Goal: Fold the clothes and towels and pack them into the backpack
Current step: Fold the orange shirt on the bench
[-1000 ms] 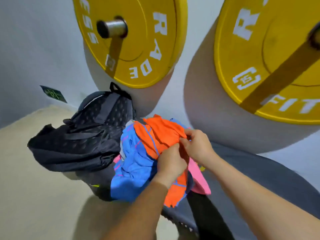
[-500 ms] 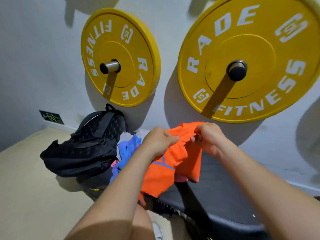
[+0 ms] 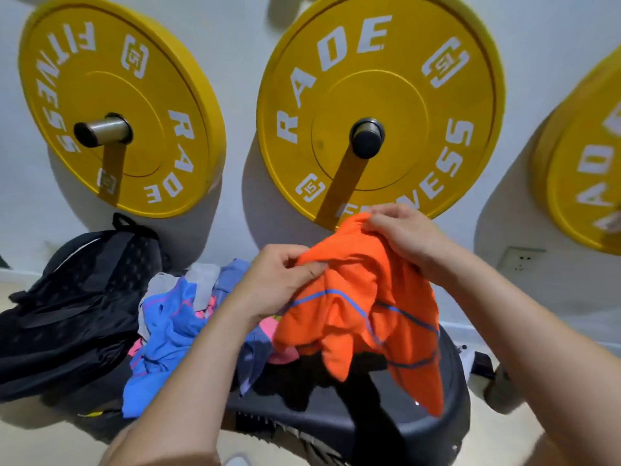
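Both hands are holding the orange garment (image 3: 356, 307) up above the dark bench (image 3: 403, 405): left hand (image 3: 279, 284) pinching its left edge, right hand (image 3: 403, 233) gripping the top. Black backpack (image 3: 77, 297) is lying at left, touching the blue clothes pile (image 3: 168, 334)

Bright overhead light; plates (image 3: 379, 79) throw soft shadows down the wall (image 3: 240, 35); my view bows and softens at the edges.

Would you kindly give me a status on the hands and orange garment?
Left hand, right hand: both pinch orange garment, held up, unfolded. Backpack beside clothes pile, untouched.
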